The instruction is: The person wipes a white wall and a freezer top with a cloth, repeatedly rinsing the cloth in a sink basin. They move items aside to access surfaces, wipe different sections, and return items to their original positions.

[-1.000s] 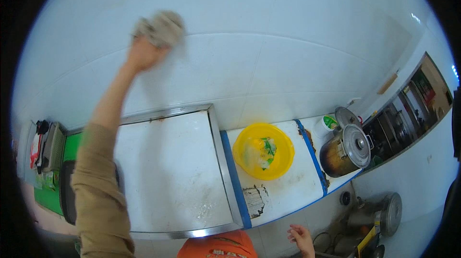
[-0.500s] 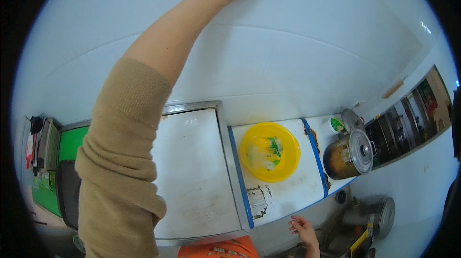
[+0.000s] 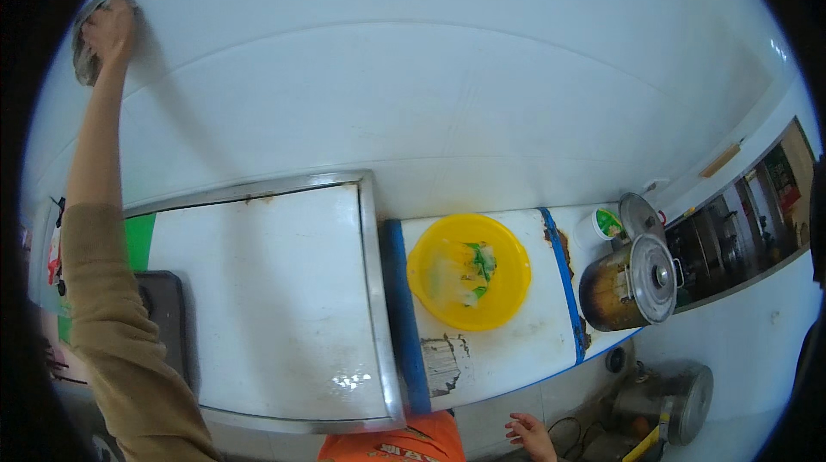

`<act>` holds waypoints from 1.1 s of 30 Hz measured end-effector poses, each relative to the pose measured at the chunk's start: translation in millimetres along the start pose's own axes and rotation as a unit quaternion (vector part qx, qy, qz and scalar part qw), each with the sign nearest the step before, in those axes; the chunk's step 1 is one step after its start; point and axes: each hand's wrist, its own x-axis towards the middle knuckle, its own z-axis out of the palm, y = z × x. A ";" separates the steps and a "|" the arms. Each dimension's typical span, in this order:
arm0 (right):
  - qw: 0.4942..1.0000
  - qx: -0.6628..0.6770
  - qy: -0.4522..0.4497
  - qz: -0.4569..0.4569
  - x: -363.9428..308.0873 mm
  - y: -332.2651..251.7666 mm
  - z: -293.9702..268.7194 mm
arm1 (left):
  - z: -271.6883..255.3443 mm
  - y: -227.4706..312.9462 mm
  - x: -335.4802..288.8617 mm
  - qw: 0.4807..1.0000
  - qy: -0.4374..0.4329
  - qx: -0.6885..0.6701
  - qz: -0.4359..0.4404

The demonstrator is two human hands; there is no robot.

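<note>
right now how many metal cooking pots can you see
2: a lidded, stained steel pot on the counter's right end, and a grey lidded pot on the floor below it. Others may be hidden.

My left hand [image 3: 110, 25] pressing a rough grey cloth [image 3: 86, 45] on glossy white wall tiles [image 3: 447, 75], my soft matt tan knit sleeve [image 3: 120, 333], brushed metal-rimmed counter [image 3: 368, 290], shiny yellow plastic basin [image 3: 469, 271], tarnished steel pot [image 3: 626, 283], peeling worktop [image 3: 490, 359].

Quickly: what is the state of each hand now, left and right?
Left hand: pressed flat on a grey cloth against the white wall.
Right hand: open, fingers spread, holding nothing.
</note>
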 end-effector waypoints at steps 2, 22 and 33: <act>0.995 -0.010 -0.034 -0.092 11.5 9.6 -23.7 | 6.2 88.5 -26.1 0.991 0.047 0.061 0.108; 0.992 -0.069 -0.033 -0.105 61.6 -20.3 -112.5 | -73.7 497.0 -237.6 0.906 -0.204 -0.140 0.344; 0.997 -0.024 -0.053 -0.052 51.0 4.5 -103.3 | -43.7 110.2 -170.2 0.999 -0.022 -0.017 -0.026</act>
